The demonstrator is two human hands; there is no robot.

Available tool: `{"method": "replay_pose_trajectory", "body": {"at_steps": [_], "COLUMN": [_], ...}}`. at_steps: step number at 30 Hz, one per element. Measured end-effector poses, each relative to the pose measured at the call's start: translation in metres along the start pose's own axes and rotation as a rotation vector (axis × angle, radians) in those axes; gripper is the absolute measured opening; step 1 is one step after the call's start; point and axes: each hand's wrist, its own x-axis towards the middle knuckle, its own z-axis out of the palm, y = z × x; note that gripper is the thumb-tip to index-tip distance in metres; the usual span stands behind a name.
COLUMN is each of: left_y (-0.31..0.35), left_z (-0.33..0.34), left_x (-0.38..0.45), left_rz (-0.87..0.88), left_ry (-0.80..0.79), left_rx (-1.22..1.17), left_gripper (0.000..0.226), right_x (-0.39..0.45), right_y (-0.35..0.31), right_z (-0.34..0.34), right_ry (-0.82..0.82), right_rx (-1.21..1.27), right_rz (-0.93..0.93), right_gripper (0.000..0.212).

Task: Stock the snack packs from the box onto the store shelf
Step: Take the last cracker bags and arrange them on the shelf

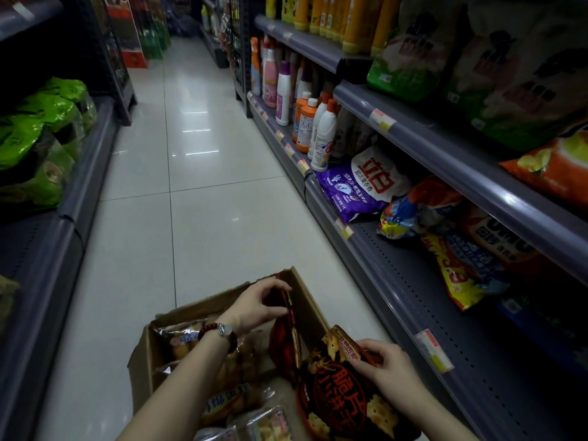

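Cardboard box [313,302], brown and open-topped, sits on the pale tiled floor [197,192] of the aisle, just beside the base of the grey metal store shelf [410,300] on the right. We see clear-wrapped bread packs [187,340] along the box's left side and near edge. At the right side stand dark red snack packs printed with crackers — one upright pack [291,329] near the far right corner, one larger pack [342,389] at the near right corner.

Our left hand [257,305], with a red bead bracelet [219,332] at the wrist, pinches the top edge of the upright pack between thumb and fingers. Our right hand [386,366] grips the top right corner of the larger pack, fingers closed on it. Both packs are inside the box.

The shelf's lowest tier carries a purple-and-white detergent bag [362,186] and coloured bags [458,256] — its near stretch is bare.
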Motion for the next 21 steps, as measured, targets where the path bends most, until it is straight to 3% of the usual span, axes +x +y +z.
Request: {"method": "replay_pose_trajectory", "body": {"at_steps": [3,7,21], "left_y": [-0.006,-0.005,-0.006], "left_z": [-0.004,-0.006,-0.018], "left_x": [-0.002,-0.006,-0.025], "left_rz": [0.026,0.028,-0.082], "left_ry": [0.137,0.248,0.177], "left_rx": [0.188,0.191,0.145], "left_gripper": [0.026,0.026,0.029], "right_x": [-0.001,-0.003,-0.002], "right_y": [-0.001,-0.003,-0.016], "right_z": [0.0,0.001,-0.004], "right_ry": [-0.008,-0.009,0.043], "right_rx": [-0.008,-0.001,-0.072], "right_rz": [0.002,-0.003,-0.021], "right_gripper": [0.012,0.011,0.008]}}
